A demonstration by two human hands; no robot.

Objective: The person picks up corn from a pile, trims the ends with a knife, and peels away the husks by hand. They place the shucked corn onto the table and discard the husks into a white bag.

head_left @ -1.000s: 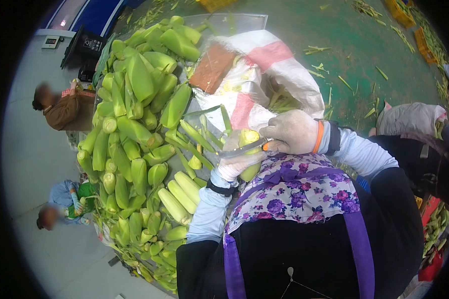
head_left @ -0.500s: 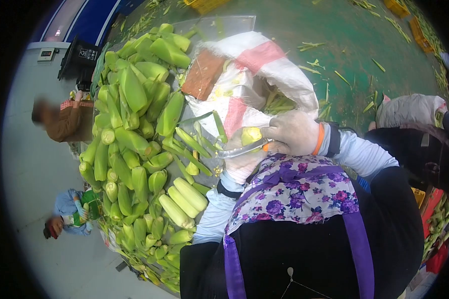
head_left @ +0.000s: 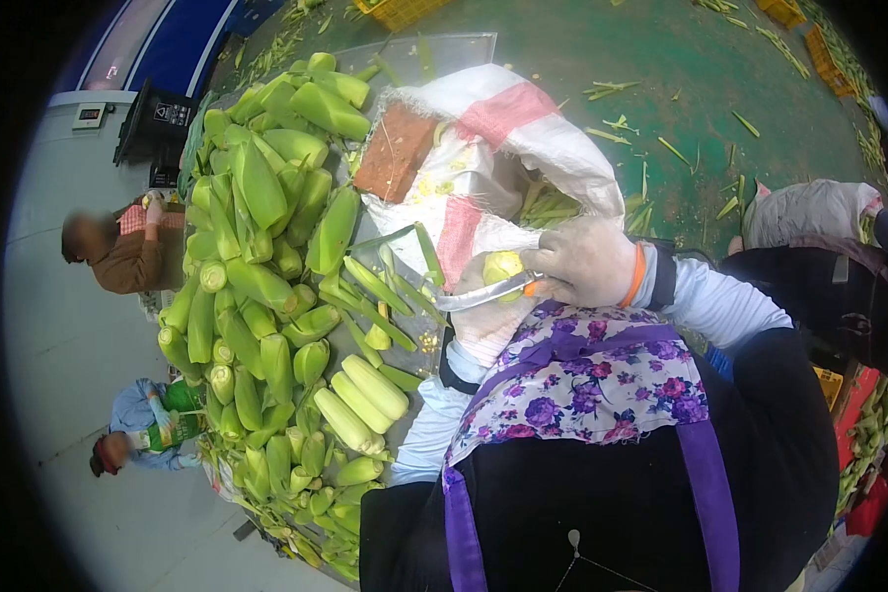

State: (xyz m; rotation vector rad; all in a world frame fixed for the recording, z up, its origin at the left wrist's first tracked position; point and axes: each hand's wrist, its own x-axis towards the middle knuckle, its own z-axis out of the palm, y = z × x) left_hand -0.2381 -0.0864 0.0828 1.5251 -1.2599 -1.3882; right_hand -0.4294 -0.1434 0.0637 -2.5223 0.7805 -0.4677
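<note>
My left hand (head_left: 488, 324), in a pale glove, is closed around a corn cob (head_left: 503, 265), whose yellow-green cut end faces up. A curved knife (head_left: 483, 295) lies across the cob, its orange handle gripped by my gloved right hand (head_left: 590, 261). The two hands are close together beside the open mouth of a white and pink woven sack (head_left: 523, 113), which has green husks inside. Left of my hands lie loose husk strips (head_left: 380, 286) and three peeled pale cobs (head_left: 375, 385) on the table. A large heap of unpeeled green corn (head_left: 261, 187) stands beyond them.
A red brick (head_left: 395, 153) rests on the sack's edge. Two co-workers (head_left: 143, 252) are at the far left. Another person in dark clothes (head_left: 809, 296) is at the right, near a whitish sack (head_left: 809, 210). Husk scraps litter the green floor (head_left: 681, 89).
My hands have shifted only slightly, with the knife still at the cob. The upper-left co-worker's hand and arm have moved. A hand now shows at the right-hand sack.
</note>
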